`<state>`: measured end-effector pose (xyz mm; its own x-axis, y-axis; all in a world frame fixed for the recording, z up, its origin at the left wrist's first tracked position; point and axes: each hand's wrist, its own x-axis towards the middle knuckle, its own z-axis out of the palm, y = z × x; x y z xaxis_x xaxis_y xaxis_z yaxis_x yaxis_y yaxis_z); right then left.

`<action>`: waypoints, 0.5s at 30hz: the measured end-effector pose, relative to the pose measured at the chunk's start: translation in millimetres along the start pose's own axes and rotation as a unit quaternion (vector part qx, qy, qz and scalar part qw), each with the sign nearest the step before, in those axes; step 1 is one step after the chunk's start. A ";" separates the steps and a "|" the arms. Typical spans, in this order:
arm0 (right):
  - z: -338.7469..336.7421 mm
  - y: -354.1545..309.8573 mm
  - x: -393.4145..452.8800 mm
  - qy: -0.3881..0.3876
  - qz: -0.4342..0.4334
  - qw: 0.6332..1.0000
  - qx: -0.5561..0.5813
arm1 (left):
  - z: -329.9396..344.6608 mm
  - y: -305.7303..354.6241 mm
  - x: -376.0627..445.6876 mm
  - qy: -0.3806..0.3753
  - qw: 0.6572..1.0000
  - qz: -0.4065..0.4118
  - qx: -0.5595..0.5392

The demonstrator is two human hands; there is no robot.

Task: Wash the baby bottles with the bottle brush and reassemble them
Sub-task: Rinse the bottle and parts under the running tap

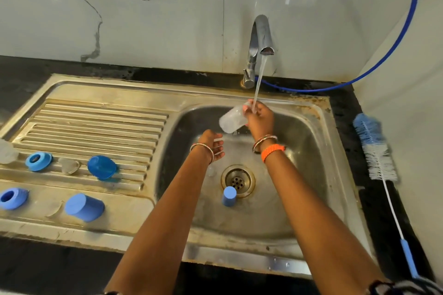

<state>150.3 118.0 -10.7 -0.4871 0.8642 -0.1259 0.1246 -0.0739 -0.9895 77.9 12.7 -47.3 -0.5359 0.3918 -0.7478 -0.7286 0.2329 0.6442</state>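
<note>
My right hand (260,118) grips a clear baby bottle (232,120) by its neck, tilted on its side under the running water from the tap (261,38) over the sink basin (299,151). My left hand (214,145) hovers just below the bottle with relaxed fingers, holding nothing. The bottle brush (378,158), blue and white bristles on a white handle, lies on the counter to the right of the sink. On the draining board (100,117) lie two blue screw rings (38,161) (13,198), two blue caps (102,167) (84,207) and a clear teat (69,165).
A small blue cap (229,196) stands by the drain (237,181) in the basin. Another clear bottle (7,152) shows at the left edge. A blue hose (393,48) curves along the wall behind the tap. Black counter (374,211) surrounds the sink.
</note>
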 end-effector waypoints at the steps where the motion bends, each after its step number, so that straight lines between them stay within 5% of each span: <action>1: -1.5 -3.0 0.1 -0.027 0.080 0.993 0.085 | 0.1 -0.3 -2.3 -0.011 1.000 -0.008 -0.013; 4: -7.4 -2.9 2.4 -0.094 0.232 0.940 0.233 | 5.6 4.5 -8.8 -0.057 0.997 -0.004 -0.055; 11: -9.2 2.9 -1.7 -0.086 0.321 0.895 0.297 | 16.2 13.3 -21.5 -0.092 0.995 0.044 -0.023; 15: -10.5 3.6 -9.4 -0.078 0.345 0.887 0.296 | 14.0 11.0 -21.6 -0.136 0.961 0.214 0.114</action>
<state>164.4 114.8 -12.4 -0.5914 0.4357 -0.6785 -0.0145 -0.8471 -0.5313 87.5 19.3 -21.7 -0.6119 0.7054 -0.3576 -0.3370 0.1765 0.9248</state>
